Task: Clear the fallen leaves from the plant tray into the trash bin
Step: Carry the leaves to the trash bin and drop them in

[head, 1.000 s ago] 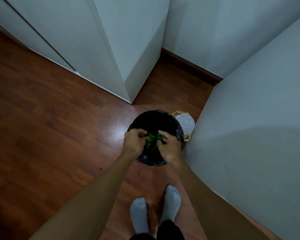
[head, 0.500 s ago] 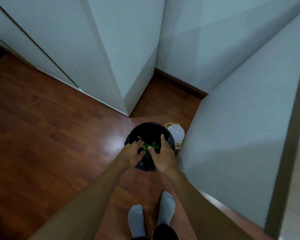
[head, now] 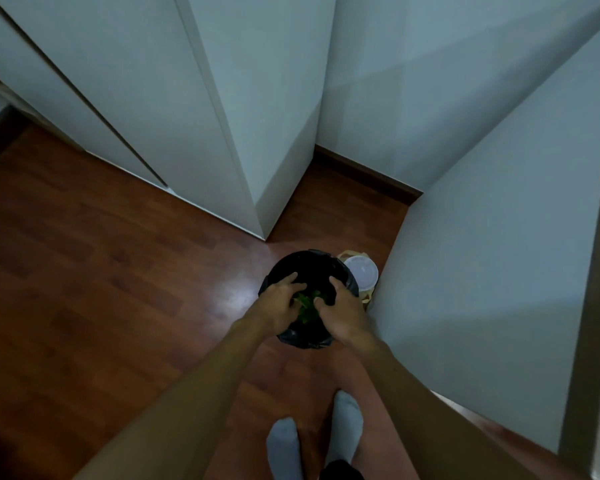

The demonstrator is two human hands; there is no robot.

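Green leaves sit between 2 hands over the black-lined trash bin, so this looks like the dumping step. Left hand and right hand hang side by side, fingers spread and loosening. Next move: shake off stragglers so nothing misses the bin.

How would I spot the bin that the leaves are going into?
Find the corner where the white cupboard meets the wall. On the wooden floor there stands a round bin lined with a black bag, under both hands. The tub beside it is white-lidded.
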